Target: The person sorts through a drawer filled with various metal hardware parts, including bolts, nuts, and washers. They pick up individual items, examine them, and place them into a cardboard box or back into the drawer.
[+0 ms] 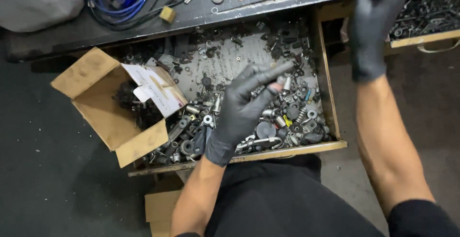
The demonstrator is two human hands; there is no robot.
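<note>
Here, gloved left hand (242, 107) hovers mid-drawer (330, 107), fingers loosely spread, holding nothing, small metal parts (287, 117) beneath. Cardboard box (108, 112) crowds 9 o'clock edge. Right hand (373, 26) raised at 1 o'clock, grip can't tell.

Open brown cardboard box (108, 105) at drawer's left, white paper label (152, 89) on flap

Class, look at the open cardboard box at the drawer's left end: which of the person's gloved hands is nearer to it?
Left. The left hand hovers over the drawer's small parts, just right of the cardboard box. The right hand is raised far to the right, beyond the drawer's edge.
</note>
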